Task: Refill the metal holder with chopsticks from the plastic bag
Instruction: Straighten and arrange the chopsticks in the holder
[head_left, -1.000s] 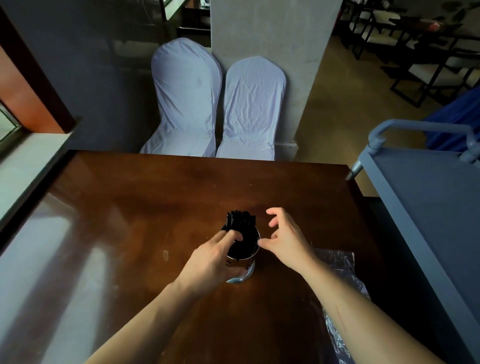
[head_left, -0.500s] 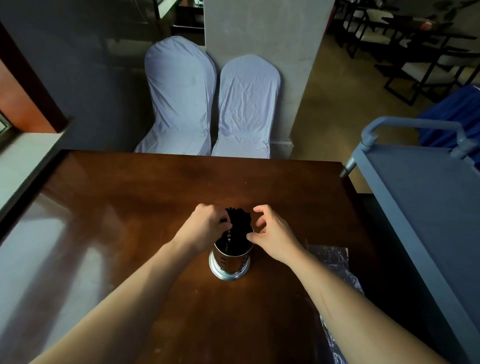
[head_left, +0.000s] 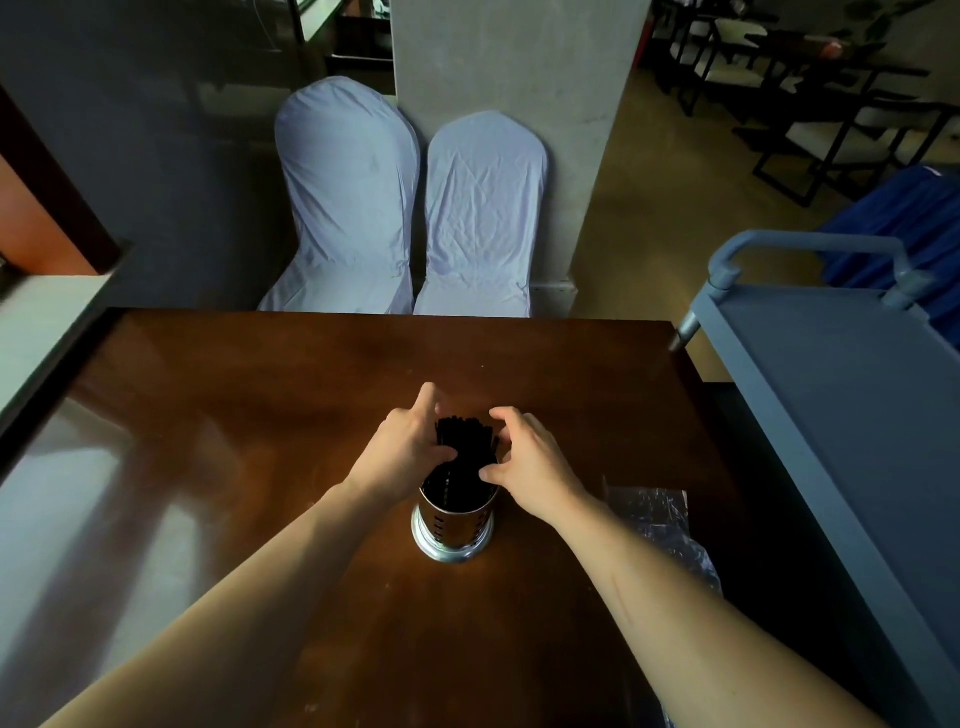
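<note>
Left hand (head_left: 402, 449), right hand (head_left: 532, 467) clasp chopsticks (head_left: 464, 441) in holder (head_left: 453, 525).

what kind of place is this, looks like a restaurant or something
Most likely a restaurant or banquet dining room. Two cloth-covered chairs stand against a pillar, a grey service cart is parked beside the wooden table, and more dining tables and chairs fill the room behind.

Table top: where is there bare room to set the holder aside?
Bare wood on the table spans the whole left half and the far strip toward the white chairs. Crowded at centre: both hands flank the chopsticks in the metal holder; the plastic bag fills the right edge.
</note>
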